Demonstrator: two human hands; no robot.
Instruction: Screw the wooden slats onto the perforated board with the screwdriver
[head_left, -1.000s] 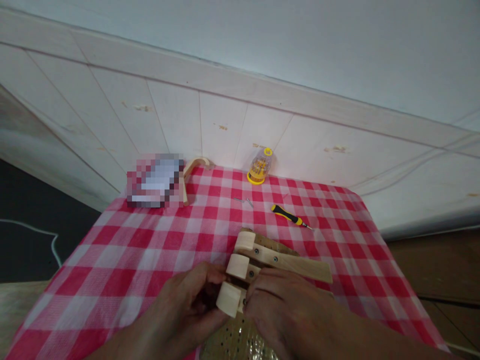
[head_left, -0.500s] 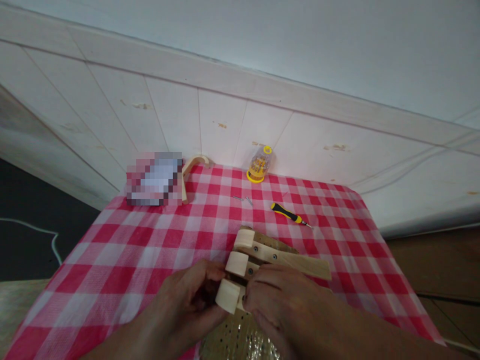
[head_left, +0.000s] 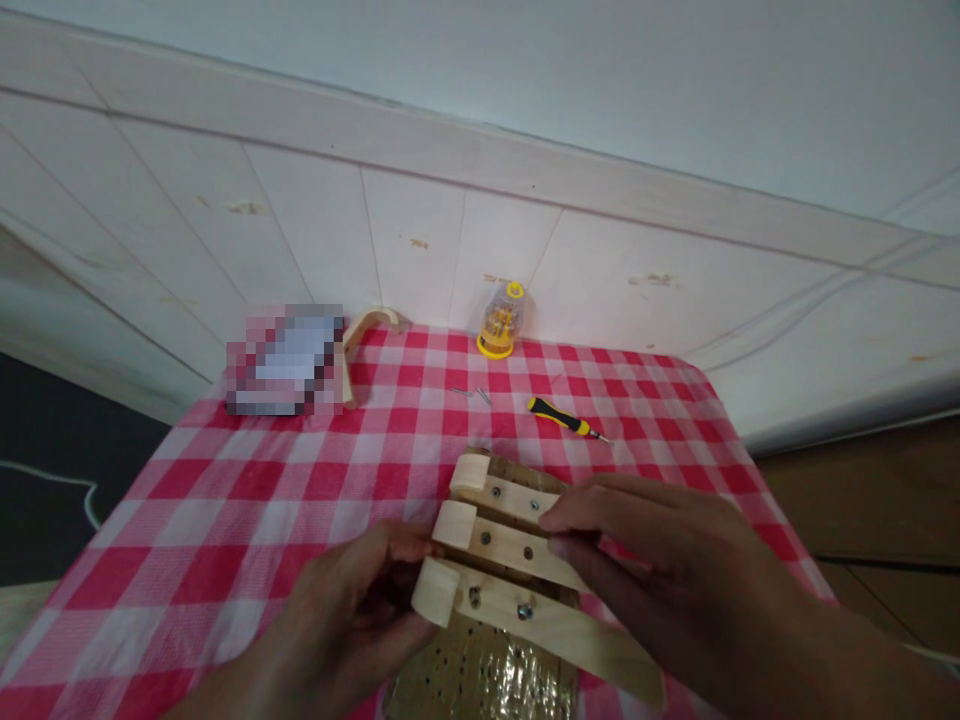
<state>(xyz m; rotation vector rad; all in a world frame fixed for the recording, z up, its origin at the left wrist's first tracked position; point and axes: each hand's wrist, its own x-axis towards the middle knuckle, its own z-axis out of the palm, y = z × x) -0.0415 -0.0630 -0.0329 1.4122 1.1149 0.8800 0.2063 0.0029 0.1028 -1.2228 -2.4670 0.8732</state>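
Three pale wooden hooks lie side by side on a perforated board wrapped in shiny film (head_left: 450,670): a far hook (head_left: 471,472), a middle hook (head_left: 455,525) and a near hook (head_left: 555,625). Screws show in each shank; those in the near hook appear to stand proud. My left hand (head_left: 352,590) is closed around the near hook's curved end, finger above and thumb below. Over the far and middle shanks stretches my right hand (head_left: 652,550), its finger and thumb tips slightly apart beside the screws. It hides the right ends of those two shanks.
A yellow-black screwdriver (head_left: 559,414) lies beyond the board, with small metal pieces (head_left: 483,396) to its left. By the wall stand a clear-topped yellow bit case (head_left: 501,325) and another wooden hook (head_left: 347,370), beside a blurred tablet-like object (head_left: 292,360). Checked cloth (head_left: 247,480) covers the table.
My right hand has lifted off the near and middle hooks and moved up and right, uncovering their screws. My left hand keeps its hold. The whole view has shifted slightly.
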